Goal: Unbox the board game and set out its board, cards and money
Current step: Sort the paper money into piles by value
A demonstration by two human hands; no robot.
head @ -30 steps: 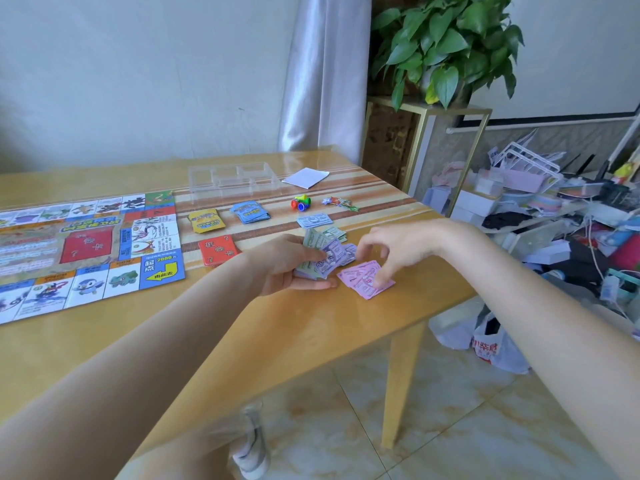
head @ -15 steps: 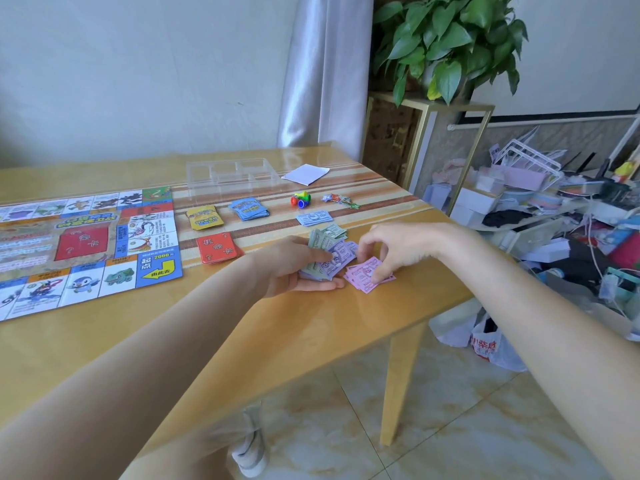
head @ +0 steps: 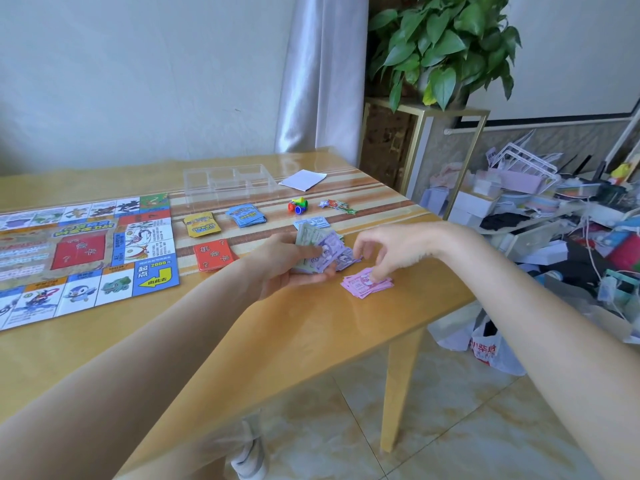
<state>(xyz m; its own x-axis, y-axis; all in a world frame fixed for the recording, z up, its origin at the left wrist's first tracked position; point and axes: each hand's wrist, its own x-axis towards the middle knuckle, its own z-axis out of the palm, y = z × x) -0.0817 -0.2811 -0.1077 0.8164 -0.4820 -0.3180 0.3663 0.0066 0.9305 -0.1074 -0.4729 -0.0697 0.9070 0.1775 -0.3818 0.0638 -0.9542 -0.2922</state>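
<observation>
Head view: the money (head: 323, 249), a fanned wad of purple and green paper notes, sits at frame centre in the left hand (head: 291, 268), fingers curled under it and thumb pressed on top. Just right of it a pink pile (head: 367, 285) lies flat on the table (head: 311, 334) near the front edge; the right hand (head: 384, 251) hangs over it, fingertips bent down and touching the top pink note, whether pinching or only pressing I cannot tell. A few blue notes (head: 313, 222) lie just behind the wad

The notes look thin, light, floppy and slick on the glossy top, so they will likely slide and splay; best taken by a short edge, pinched between thumb and forefinger, or peeled off the fan one colour at a time

Left of centre lie the red cards (head: 213, 254), yellow cards (head: 202, 225) and blue cards (head: 246, 215), each a separate stack. The board (head: 83, 251) is open flat at far left. Behind, a clear tray (head: 228, 180), a white sheet (head: 303, 179), coloured pawns (head: 297, 205) and tokens (head: 337, 205)
</observation>
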